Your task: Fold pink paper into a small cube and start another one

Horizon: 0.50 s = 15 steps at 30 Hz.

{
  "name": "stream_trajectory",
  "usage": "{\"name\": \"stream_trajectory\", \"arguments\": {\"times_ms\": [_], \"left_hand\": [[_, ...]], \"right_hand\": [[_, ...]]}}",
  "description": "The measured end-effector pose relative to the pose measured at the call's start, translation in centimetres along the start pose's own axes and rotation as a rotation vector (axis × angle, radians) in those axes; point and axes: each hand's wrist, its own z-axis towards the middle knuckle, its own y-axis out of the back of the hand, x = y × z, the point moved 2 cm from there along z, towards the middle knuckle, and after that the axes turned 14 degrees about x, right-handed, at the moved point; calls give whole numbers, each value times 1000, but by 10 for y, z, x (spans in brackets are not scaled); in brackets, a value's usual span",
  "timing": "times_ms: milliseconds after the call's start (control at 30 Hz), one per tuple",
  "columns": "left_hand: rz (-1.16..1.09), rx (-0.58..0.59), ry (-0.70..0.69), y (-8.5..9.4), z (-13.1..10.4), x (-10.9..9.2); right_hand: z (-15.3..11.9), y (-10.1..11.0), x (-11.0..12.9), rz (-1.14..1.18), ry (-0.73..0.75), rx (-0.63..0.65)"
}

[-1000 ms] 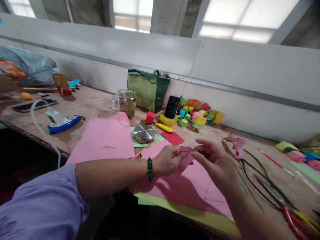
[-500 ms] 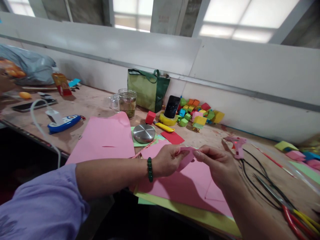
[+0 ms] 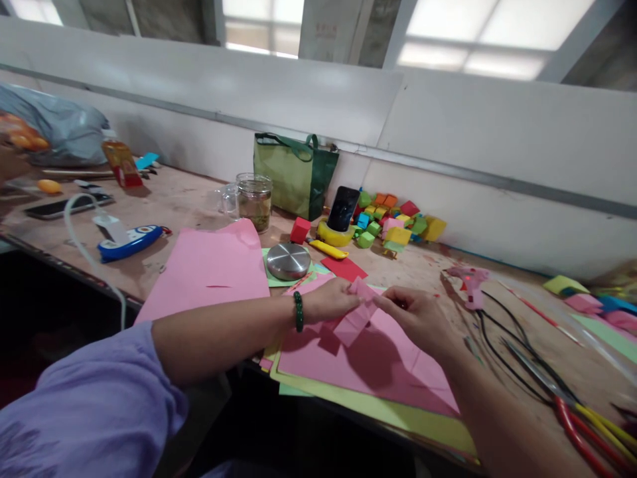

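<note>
A small folded piece of pink paper [image 3: 354, 320] is between my two hands, just above a stack of pink and yellow sheets [image 3: 318, 362]. My left hand [image 3: 332, 302] grips its left side; a green bead bracelet is on that wrist. My right hand [image 3: 415, 315] pinches its right edge between thumb and fingers. Beyond the hands lie a round metal tin [image 3: 288, 261], a red paper piece [image 3: 344, 267] and a yellow cutter [image 3: 328, 249]. A larger pink sheet [image 3: 213, 265] spreads to the left.
A pink glue gun [image 3: 470, 282] with black cord and red-handled scissors [image 3: 572, 418] lie at right. Behind are a glass mug [image 3: 253, 202], green bag [image 3: 293, 176], phone on a yellow stand [image 3: 343, 209] and colored paper cubes [image 3: 381, 219]. Another person's hand shows at far left.
The pink paper has turned and lowered slightly between my hands, showing more of its folded faces. My left hand has risen a little, and my right hand has shifted slightly left.
</note>
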Motion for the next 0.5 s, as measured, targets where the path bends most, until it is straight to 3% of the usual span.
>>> {"name": "stream_trajectory", "arguments": {"times_ms": [67,133,167,233,300,400,500], "left_hand": [[249,-97,5,9,1,0],[573,-230,-98,13,-3,-7],[733,-243,-157,10,-7,-11],[1018,-110,-261,-5,-15,-16],[1183,27,-270,-22,-26,-16],[1249,70,-231,-41,-41,-9],[1271,126,-228,-46,-48,-1]], "right_hand": [[8,-8,-16,-43,-143,108],[15,-16,-30,-65,-233,163],[17,-21,-36,-76,-263,185],[21,-27,-43,-105,-290,211],[22,-30,-45,-143,-307,226],[22,-29,-43,-196,-333,239],[22,-28,-42,-233,-355,254]]}}
